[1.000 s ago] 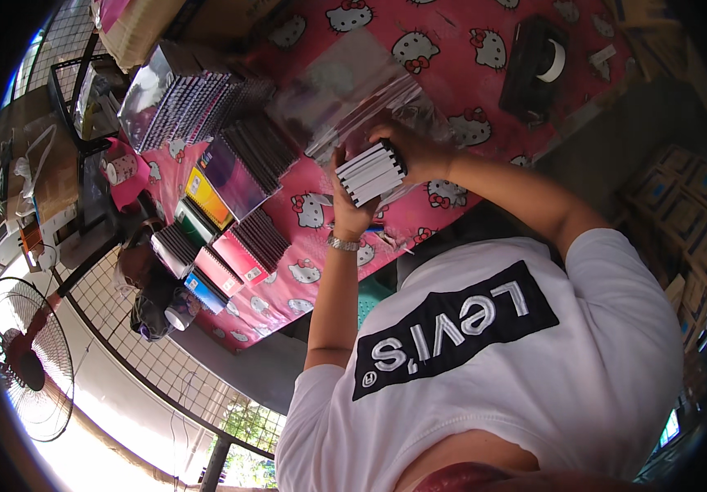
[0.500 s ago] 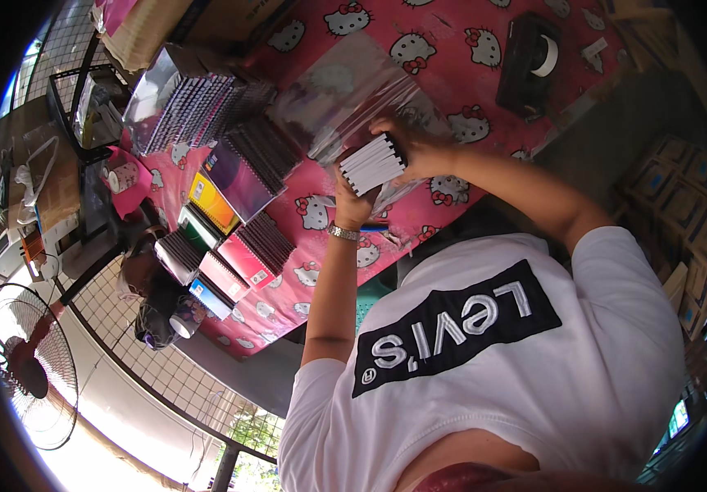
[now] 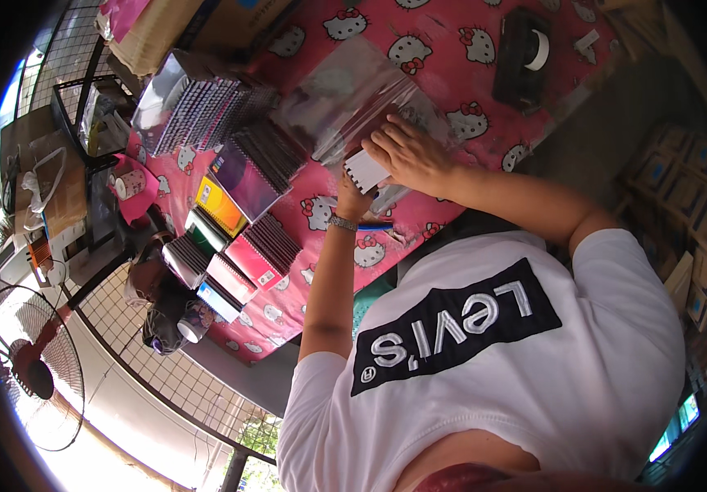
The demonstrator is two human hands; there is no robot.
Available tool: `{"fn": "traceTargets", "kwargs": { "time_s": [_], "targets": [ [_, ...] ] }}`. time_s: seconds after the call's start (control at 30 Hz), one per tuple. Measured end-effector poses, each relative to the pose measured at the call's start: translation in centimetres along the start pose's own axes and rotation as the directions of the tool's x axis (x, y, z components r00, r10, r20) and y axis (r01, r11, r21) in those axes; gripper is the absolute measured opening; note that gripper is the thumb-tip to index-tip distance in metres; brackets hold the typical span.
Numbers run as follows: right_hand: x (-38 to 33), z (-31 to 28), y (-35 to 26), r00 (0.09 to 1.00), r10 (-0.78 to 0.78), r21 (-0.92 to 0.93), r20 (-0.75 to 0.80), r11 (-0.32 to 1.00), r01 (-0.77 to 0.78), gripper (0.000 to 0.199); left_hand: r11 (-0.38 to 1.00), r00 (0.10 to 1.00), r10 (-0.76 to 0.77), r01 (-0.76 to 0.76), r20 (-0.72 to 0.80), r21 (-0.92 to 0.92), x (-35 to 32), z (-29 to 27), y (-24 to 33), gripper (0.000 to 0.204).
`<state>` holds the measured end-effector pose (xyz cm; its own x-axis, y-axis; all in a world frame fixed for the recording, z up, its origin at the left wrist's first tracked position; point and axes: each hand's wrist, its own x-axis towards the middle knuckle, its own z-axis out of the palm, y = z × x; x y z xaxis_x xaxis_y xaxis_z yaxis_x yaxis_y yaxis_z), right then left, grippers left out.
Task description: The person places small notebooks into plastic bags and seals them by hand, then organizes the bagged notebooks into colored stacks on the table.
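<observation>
My left hand (image 3: 353,200) grips a small stack of spiral notepads (image 3: 364,170) from below and the side, its fingers closed round it. White page faces and dark binding along one edge show. Across the stack's top and far side lies my right hand (image 3: 411,156), its fingers stretched out and slightly apart. Clear plastic bags (image 3: 341,78) are spread on the table just beyond both hands. Left of them are stacks of spiral notebooks: purple (image 3: 243,184), yellow (image 3: 220,207) and pink (image 3: 248,258).
A pink patterned cloth (image 3: 370,250) covers the table. A black tape dispenser (image 3: 521,70) stands at the far right. More spiral notebooks (image 3: 197,115) rise at the far left. A cup (image 3: 130,184), a fan (image 3: 34,369) and cardboard boxes (image 3: 689,197) surround the table.
My right hand has shifted from gripping the stack's right end to lying over it with fingers extended. The notepads have turned, so less of their fanned edges shows.
</observation>
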<state>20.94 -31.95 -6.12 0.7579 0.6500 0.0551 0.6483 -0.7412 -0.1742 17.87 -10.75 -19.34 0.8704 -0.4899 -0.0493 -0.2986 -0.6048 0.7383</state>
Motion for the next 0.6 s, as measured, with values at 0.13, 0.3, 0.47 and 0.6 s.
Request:
{"fn": "traceTargets", "kwargs": {
  "time_s": [0.13,0.3,0.47,0.6],
  "targets": [
    [0.3,0.2,3.8,0.946,0.308,0.375,-0.101,0.893,-0.250,0.070,0.828,0.982,-0.189,0.162,0.005,-0.537,3.4,-4.6,3.8,0.064],
    [2.3,5.8,5.9,0.737,0.586,0.846,0.337,0.154,-0.510,0.064,0.907,0.791,-0.361,0.175,-0.494,-0.383,4.5,-6.1,5.6,0.050],
    [3.5,8.9,6.4,0.589,0.587,0.632,0.555,0.162,-0.758,0.076,0.960,0.966,0.055,0.018,-0.251,0.279,-0.1,-1.4,7.8,0.036],
    [3.9,9.0,6.3,0.610,0.602,0.585,0.516,0.273,-0.764,0.084,0.991,0.933,-0.079,0.112,-0.351,0.074,-1.4,0.2,6.9,0.027]
  ]
}}
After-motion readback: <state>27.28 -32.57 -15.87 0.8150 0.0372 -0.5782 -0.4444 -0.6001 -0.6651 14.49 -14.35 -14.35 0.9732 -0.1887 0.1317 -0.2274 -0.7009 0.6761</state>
